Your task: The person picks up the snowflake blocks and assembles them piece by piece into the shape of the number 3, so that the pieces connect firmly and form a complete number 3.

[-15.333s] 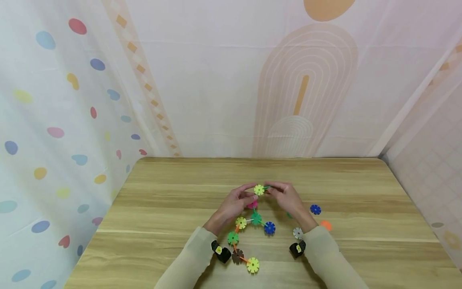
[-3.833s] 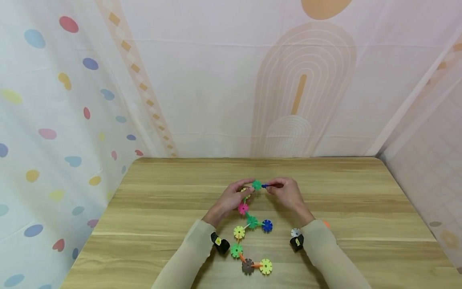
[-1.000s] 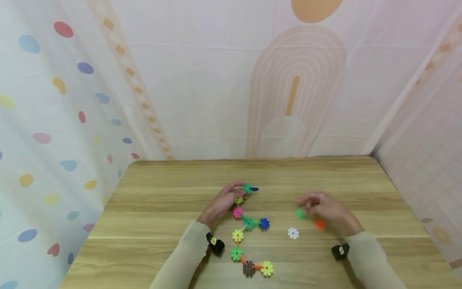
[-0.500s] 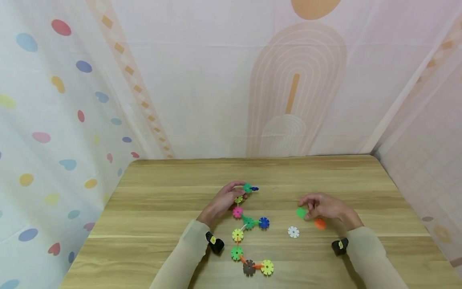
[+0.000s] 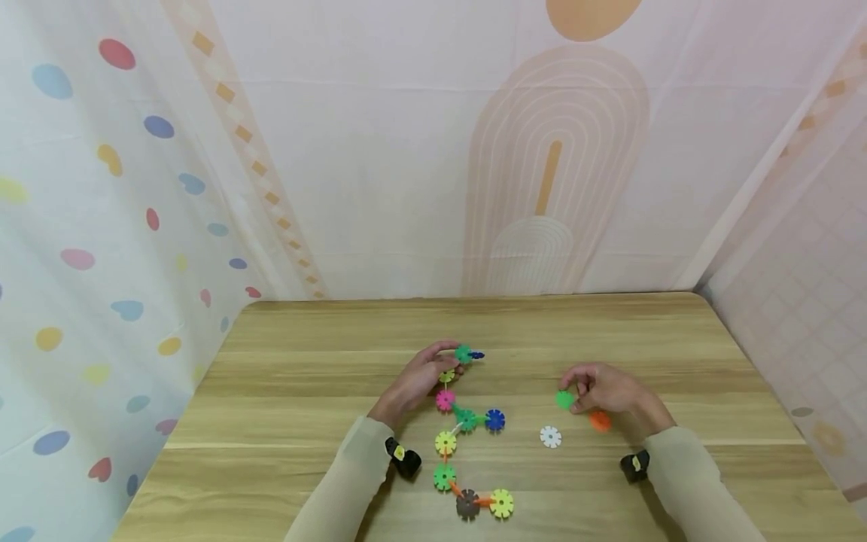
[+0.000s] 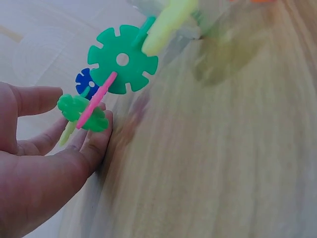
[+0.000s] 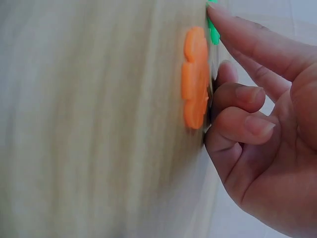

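While left hand (image 5: 421,379) steadies chain (image 5: 466,418), green disc (image 5: 564,400) pinched in right grip (image 5: 605,390).

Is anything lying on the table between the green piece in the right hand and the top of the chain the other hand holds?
Nothing visible: bare table separates the green piece from the chain's top.

Wooden surface (image 5: 325,391), rounded corners. Pale fabric backdrop (image 5: 406,165) with arch print behind; spotted curtain (image 5: 88,248) at left.
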